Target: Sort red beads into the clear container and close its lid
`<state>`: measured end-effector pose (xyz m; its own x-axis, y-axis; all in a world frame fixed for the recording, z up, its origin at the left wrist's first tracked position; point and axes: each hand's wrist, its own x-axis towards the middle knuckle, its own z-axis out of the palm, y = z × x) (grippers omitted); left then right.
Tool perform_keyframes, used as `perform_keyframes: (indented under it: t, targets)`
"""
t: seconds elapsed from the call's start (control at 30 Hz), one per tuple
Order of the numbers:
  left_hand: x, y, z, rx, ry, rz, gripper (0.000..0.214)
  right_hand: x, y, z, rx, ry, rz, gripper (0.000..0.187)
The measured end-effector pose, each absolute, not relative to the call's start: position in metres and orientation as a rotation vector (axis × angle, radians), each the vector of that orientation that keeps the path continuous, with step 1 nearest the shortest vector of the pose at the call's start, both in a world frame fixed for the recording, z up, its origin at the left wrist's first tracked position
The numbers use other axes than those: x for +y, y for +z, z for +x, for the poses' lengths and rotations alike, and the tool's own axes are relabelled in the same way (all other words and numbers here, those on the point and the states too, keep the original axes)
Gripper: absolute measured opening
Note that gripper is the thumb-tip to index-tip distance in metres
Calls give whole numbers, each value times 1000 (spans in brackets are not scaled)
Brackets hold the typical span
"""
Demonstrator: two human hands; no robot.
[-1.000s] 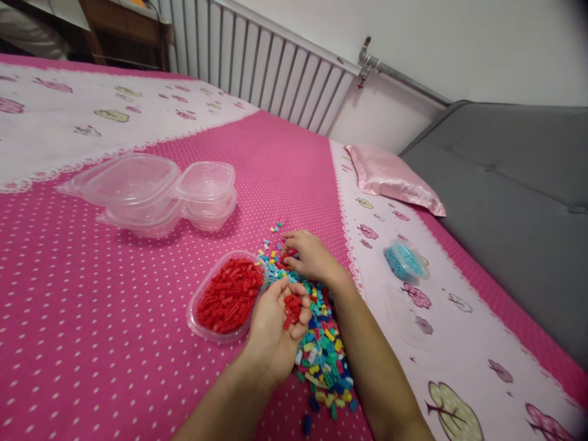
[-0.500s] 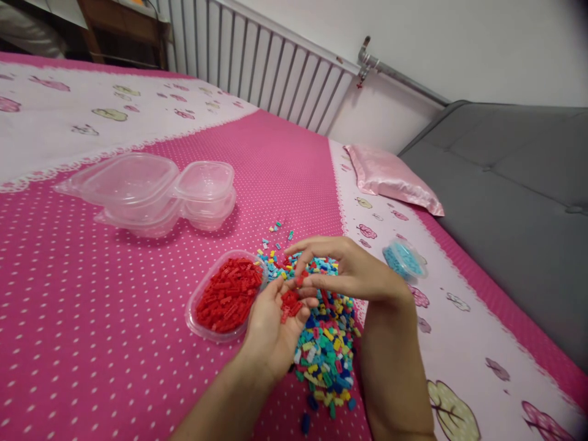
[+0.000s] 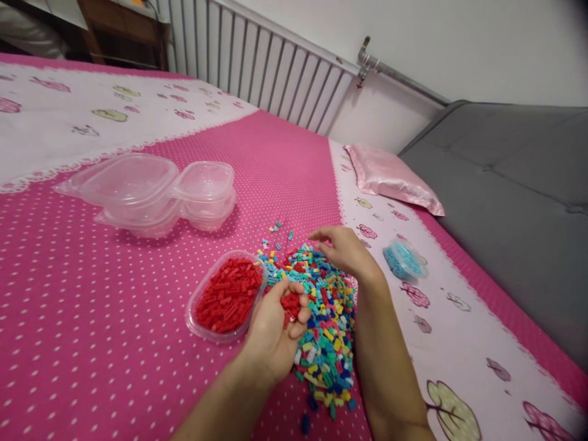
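Observation:
Cupped palm up, my left hand [image 3: 274, 331] holds a small heap of red toy bricks [image 3: 290, 305], its fingers curled around them. My right hand [image 3: 340, 248] hovers over the far right side of a mixed pile of small building bricks [image 3: 328, 343], fingers apart; I see nothing in it. The pile mixes blue, yellow, green, red and white pieces. Just left of my left hand stands a clear plastic tub [image 3: 190, 318] filled with red bricks [image 3: 229, 295].
Nested clear plastic containers [image 3: 133, 177] stand at the left on the pink dotted bedspread [image 3: 92, 318]. To the right is a small clear box of light blue bricks [image 3: 404, 259]. A pink pillow [image 3: 392, 177] lies by the grey headboard [image 3: 505, 184]; a radiator [image 3: 257, 61] stands behind.
My right hand has moved away from my left palm, up and to the right over the pile. The left fingers have curled further around the red bricks.

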<state>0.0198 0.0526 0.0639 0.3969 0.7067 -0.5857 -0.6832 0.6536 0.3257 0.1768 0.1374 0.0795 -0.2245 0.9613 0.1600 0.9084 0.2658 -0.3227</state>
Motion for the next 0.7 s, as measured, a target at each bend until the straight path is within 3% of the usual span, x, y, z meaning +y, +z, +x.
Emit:
perform_keyframes:
  t: [0.33,0.7]
  targets:
    - [52,63,20,740,862,64,25,169,34,168,-2532,246,-1615,24]
    - [52,62,21,719,869,57,26,166,40,166,-2517,269,-1672,13]
